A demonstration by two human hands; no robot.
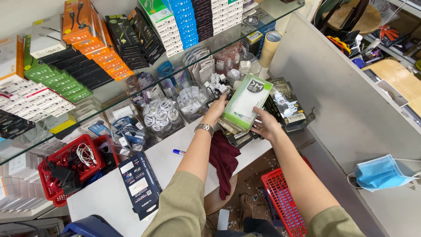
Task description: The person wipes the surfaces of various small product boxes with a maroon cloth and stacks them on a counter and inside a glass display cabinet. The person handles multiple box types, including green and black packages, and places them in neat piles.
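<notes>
Behind the white counter (175, 158), both hands grip a stack of boxes (239, 129): left hand (216, 109) fingers closed on the green-and-white top box (246, 101), right hand (266, 126) clasping beneath. Stiff, light cardboard probably; edges offer the best hold.

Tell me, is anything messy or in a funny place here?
Yes. A blue face mask lies alone on the grey partition ledge, and a maroon cloth droops over the white counter's edge.
</notes>
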